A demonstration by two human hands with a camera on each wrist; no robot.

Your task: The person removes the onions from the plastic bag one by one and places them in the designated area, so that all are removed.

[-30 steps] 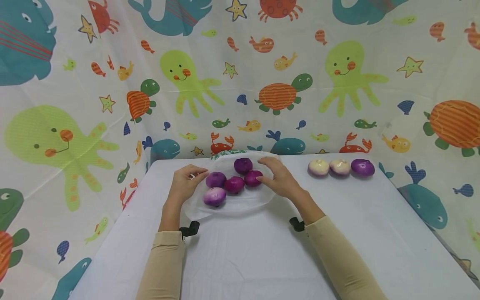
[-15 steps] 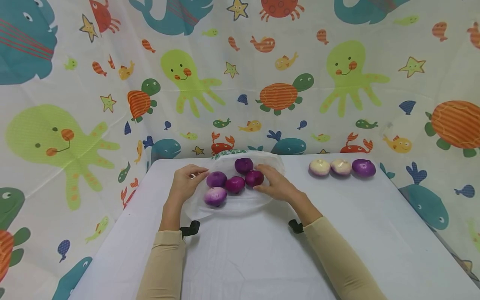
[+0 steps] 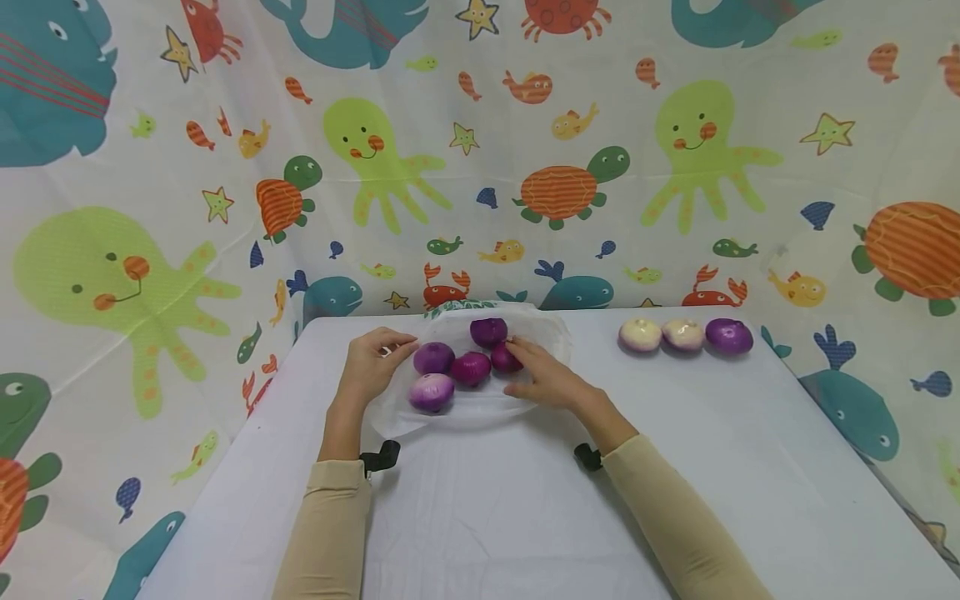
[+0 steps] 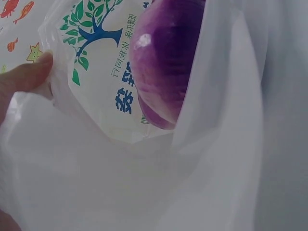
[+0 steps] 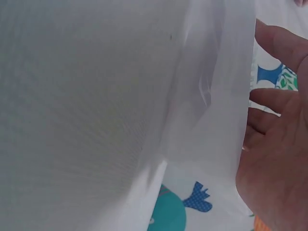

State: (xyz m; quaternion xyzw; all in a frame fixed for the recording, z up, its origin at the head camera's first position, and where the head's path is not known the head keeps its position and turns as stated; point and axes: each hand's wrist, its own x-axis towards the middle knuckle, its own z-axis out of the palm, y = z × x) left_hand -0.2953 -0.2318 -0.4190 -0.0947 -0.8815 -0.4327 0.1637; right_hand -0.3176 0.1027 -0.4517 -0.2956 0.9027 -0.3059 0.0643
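A thin white plastic bag [image 3: 480,408] with green leaf print lies with its mouth spread toward me. Several purple onions are in it: a pale-streaked one [image 3: 431,392] in front and darker ones behind, such as the onion [image 3: 470,369] in the middle. My left hand [image 3: 370,367] pinches the bag's left edge; in the left wrist view the bag film hides part of that hand. My right hand [image 3: 551,379] reaches into the mouth from the right, its fingers spread and fingertips right at the rightmost onion [image 3: 504,358]. The right wrist view shows this hand [image 5: 284,115] behind the bag's film.
On the right side of the white table [image 3: 480,517], two pale onions and a purple onion [image 3: 728,336] stand in a row near the back edge. Behind the table hangs a curtain [image 3: 480,167] printed with sea animals.
My right hand has moved left and slightly nearer to me, its fingers coming over the rightmost onion. The left hand keeps its place on the bag.
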